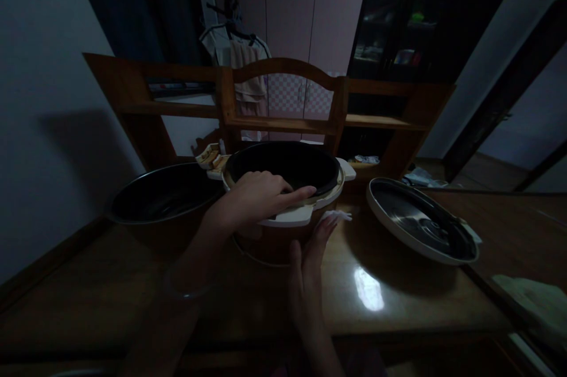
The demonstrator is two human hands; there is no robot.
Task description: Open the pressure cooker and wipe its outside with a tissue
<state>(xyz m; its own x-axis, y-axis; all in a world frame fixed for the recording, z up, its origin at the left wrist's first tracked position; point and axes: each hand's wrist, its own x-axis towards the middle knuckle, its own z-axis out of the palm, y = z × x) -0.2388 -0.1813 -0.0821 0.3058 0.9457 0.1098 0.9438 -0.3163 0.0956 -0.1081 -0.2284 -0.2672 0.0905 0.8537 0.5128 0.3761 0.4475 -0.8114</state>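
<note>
A lidless electric cooker stands at the middle of the wooden table, with white handles and a dark, wide opening. My left hand is over its near rim, thumb along the edge and the other fingers curled into the opening, where their tips are hidden. Low at the cooker's front right, my right hand presses a white tissue against the outer wall. Part of the tissue sticks out past the fingertips. To the left sits a black inner pot. The cooker's round lid lies at the right, its metal inside facing up.
A wooden shelf back rises behind the cooker. The wall closes in on the left. Light glares on the glossy tabletop. Pale cloth lies at the lower right. Clothes on hangers and cabinets stand farther back.
</note>
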